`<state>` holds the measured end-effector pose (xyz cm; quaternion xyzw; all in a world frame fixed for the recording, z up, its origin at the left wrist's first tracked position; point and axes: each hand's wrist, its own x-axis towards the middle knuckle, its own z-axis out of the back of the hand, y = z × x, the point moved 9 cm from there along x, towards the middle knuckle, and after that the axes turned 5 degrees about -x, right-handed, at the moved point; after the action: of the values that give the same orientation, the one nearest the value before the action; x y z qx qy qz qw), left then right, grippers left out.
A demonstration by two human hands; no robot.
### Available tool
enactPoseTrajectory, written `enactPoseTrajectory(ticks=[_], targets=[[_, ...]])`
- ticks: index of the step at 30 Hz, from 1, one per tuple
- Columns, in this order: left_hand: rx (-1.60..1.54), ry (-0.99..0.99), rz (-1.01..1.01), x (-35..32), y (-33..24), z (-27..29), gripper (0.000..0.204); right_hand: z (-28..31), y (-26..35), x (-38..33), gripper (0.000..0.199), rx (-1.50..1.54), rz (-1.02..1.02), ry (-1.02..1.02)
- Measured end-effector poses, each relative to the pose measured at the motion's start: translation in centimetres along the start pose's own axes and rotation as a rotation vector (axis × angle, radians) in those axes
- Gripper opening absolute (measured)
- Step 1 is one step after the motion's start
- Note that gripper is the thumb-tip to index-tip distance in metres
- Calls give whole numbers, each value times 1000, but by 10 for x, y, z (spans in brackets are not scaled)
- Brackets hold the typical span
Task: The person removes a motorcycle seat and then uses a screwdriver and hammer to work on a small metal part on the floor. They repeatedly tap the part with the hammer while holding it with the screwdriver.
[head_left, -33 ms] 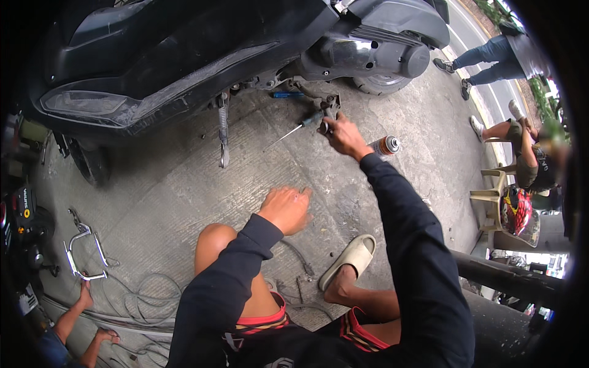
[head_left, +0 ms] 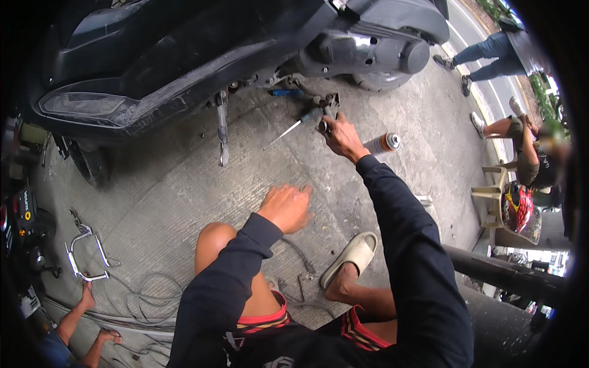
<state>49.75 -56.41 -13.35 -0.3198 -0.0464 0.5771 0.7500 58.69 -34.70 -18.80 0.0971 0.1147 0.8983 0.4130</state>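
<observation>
My right hand (head_left: pixel 345 138) reaches forward, its fingers curled round the near end of a dark, greasy metal part (head_left: pixel 331 103) on the concrete, close under the scooter. Beside that part lies a screwdriver (head_left: pixel 293 129) with a long pale shaft and dark handle. A blue tool handle (head_left: pixel 286 92) rests a little farther off. Just right of my right wrist is a spray can (head_left: pixel 388 142) with an orange band. My left hand (head_left: pixel 286 208) hangs loosely past my knee, back upward, open and holding nothing visible; some of its fingers are hidden.
The black scooter (head_left: pixel 184 67) fills the far side, its side stand (head_left: pixel 223 135) down. A silver metal frame (head_left: pixel 75 260) and looped hoses (head_left: pixel 147 294) lie at left, near another person's bare feet. People, a plastic chair (head_left: pixel 489 191) and a red helmet (head_left: pixel 518 205) are at right.
My right hand and forearm have shifted slightly left, with the hand still on the metal part. My left hand is almost unmoved.
</observation>
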Motion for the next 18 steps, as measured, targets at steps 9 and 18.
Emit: enactPoseTrajectory(ticks=[9,18], targets=[[-33,-84,175,-3,54,5,68,67,6,-140,28,156,-125,232],[-75,-253,-72,19,58,-8,88,214,10,-157,26,724,-523,441]])
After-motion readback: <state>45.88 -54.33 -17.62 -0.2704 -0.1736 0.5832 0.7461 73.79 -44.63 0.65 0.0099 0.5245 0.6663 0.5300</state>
